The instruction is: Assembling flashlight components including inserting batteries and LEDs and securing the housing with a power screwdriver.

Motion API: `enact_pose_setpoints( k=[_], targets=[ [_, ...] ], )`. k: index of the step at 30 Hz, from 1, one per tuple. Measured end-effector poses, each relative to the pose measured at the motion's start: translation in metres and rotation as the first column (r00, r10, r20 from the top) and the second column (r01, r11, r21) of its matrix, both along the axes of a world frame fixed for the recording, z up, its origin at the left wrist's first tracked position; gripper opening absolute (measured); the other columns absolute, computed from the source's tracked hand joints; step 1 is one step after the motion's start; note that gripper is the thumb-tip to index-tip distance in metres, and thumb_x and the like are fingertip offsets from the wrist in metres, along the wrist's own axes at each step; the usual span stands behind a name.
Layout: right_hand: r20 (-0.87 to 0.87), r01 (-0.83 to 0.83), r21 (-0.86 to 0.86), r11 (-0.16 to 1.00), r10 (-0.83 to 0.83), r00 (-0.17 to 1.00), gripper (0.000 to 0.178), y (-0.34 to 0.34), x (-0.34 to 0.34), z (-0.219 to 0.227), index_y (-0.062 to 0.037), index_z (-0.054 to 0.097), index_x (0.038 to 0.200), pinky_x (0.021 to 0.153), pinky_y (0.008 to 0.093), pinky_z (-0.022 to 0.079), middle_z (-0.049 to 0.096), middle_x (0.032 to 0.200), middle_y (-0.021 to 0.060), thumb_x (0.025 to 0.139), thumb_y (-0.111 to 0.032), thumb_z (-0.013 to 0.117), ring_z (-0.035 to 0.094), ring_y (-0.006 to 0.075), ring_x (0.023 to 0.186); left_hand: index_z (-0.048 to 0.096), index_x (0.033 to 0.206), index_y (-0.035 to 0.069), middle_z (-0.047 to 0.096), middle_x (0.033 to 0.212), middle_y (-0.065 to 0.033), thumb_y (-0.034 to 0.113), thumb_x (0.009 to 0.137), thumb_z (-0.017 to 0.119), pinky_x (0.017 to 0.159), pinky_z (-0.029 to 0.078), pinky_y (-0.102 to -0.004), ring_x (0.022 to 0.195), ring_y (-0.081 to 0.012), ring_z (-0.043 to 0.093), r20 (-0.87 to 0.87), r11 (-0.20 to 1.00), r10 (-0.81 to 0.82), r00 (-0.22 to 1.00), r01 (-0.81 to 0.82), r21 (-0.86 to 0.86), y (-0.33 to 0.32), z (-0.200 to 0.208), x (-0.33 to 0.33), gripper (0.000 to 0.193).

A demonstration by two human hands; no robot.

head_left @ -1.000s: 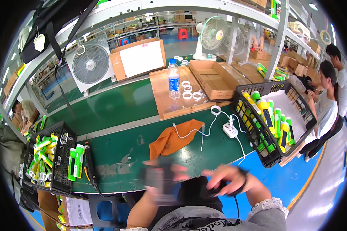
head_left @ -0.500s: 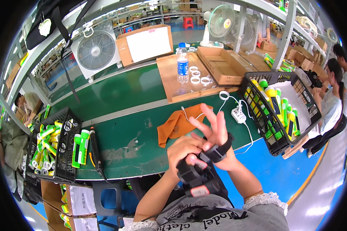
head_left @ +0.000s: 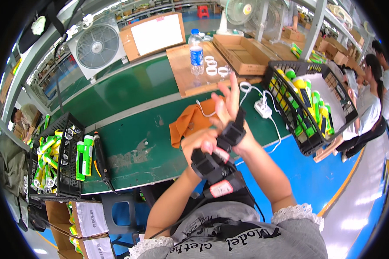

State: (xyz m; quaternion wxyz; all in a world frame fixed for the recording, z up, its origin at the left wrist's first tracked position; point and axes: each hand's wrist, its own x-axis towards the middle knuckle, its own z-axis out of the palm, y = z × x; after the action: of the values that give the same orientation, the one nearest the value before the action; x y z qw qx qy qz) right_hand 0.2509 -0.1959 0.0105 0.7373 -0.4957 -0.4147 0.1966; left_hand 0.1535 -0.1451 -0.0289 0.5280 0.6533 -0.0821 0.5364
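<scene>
My right hand (head_left: 230, 108) is raised over the near edge of the green bench, fingers stretched out and apart, nothing in them. A black strapped device (head_left: 233, 133) sits on its wrist. Against that device and the base of the right hand, my left hand (head_left: 196, 143) is curled, its thumb showing; whatever its fingertips grip is hidden. Another black device (head_left: 207, 166) is strapped at my left wrist, and below it hangs a black block with a white label (head_left: 221, 188). Just beyond the hands, an orange cloth (head_left: 192, 121) lies crumpled on the bench.
Black crates of green-and-yellow flashlights stand at left (head_left: 69, 172) and right (head_left: 309, 149). Two flashlights (head_left: 84, 157) and an electric screwdriver (head_left: 101, 162) are by the left one. A white power strip (head_left: 263, 108), water bottle (head_left: 196, 56) and shallow carton (head_left: 246, 56) lie beyond.
The head view has shifted, so the bench sits higher and further left. My right hand has turned, its fingers pointing more upward. My left hand stays against the right wrist.
</scene>
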Motion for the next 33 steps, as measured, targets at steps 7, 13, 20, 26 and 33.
enact_pose_setpoints(
  k=[7, 13, 20, 26, 33],
  targets=[
    [0.163, -0.010, 0.141, 0.990, -0.013, 0.987, 0.105, 0.011, 0.021, 0.007, -0.0172, -0.015, 0.138, 0.086, 0.0459, 0.041, 0.016, 0.137, 0.0247, 0.074, -0.040, 0.066, 0.035, 0.0351, 0.120, 0.048, 0.056, -0.002, 0.051, 0.058, -0.0100, 0.020, 0.089, 0.041, 0.057, 0.042, -0.0287, 0.061, -0.0193, 0.052, -0.064, 1.000, 0.024, 0.998, -0.023, 0.006, 0.000, 0.009, 0.015, 0.040],
    [0.241, -0.412, 0.031, 0.911, 0.393, 0.887, 0.081, 0.011, 0.045, -0.011, -0.0131, 0.002, 0.140, 0.090, 0.0390, 0.038, 0.028, 0.132, 0.0188, 0.085, -0.049, 0.049, 0.030, 0.0263, 0.123, 0.052, 0.062, -0.001, 0.051, 0.056, -0.0072, 0.014, 0.080, 0.054, 0.048, 0.039, -0.0272, 0.048, -0.0195, 0.051, 0.001, 0.986, 0.042, 0.999, -0.041, 0.159, -0.005, 0.000, 0.030, 0.023],
    [0.023, 0.086, 0.413, 0.907, -0.105, 0.994, 0.047, 0.031, 0.027, 0.023, -0.0177, 0.027, 0.131, 0.079, 0.0338, 0.043, 0.049, 0.101, 0.0044, 0.091, -0.039, 0.041, 0.050, 0.0141, 0.079, 0.052, 0.070, -0.001, 0.056, 0.061, -0.0093, 0.012, 0.075, 0.058, 0.049, 0.042, -0.0295, 0.052, -0.0236, 0.056, 0.089, 0.982, 0.043, 0.995, -0.058, 0.178, -0.002, 0.014, 0.032, 0.014],
    [0.001, -0.087, 0.200, 0.976, 0.088, 0.996, 0.026, 0.032, 0.029, 0.043, -0.0091, 0.049, 0.106, 0.075, 0.0313, 0.041, 0.055, 0.086, 0.0050, 0.088, -0.027, 0.052, 0.052, 0.0178, 0.078, 0.050, 0.062, 0.004, 0.058, 0.066, -0.0102, 0.015, 0.064, 0.062, 0.049, 0.043, -0.0311, 0.054, -0.0254, 0.057, 0.183, 0.956, 0.052, 0.982, -0.102, 0.276, -0.016, -0.005, 0.044, 0.016],
    [-0.258, -0.446, 0.605, 0.660, 0.692, 0.674, 0.021, 0.031, 0.026, 0.042, -0.0100, 0.051, 0.092, 0.062, 0.0281, 0.044, 0.041, 0.059, -0.0045, 0.091, -0.030, 0.045, 0.043, 0.0083, 0.055, 0.053, 0.060, 0.006, 0.060, 0.068, -0.0110, 0.020, 0.083, 0.053, 0.050, 0.044, -0.0322, 0.057, -0.0256, 0.058, 0.262, 0.968, -0.080, 0.962, 0.012, 0.252, -0.012, -0.009, 0.037, 0.027]
  ],
)
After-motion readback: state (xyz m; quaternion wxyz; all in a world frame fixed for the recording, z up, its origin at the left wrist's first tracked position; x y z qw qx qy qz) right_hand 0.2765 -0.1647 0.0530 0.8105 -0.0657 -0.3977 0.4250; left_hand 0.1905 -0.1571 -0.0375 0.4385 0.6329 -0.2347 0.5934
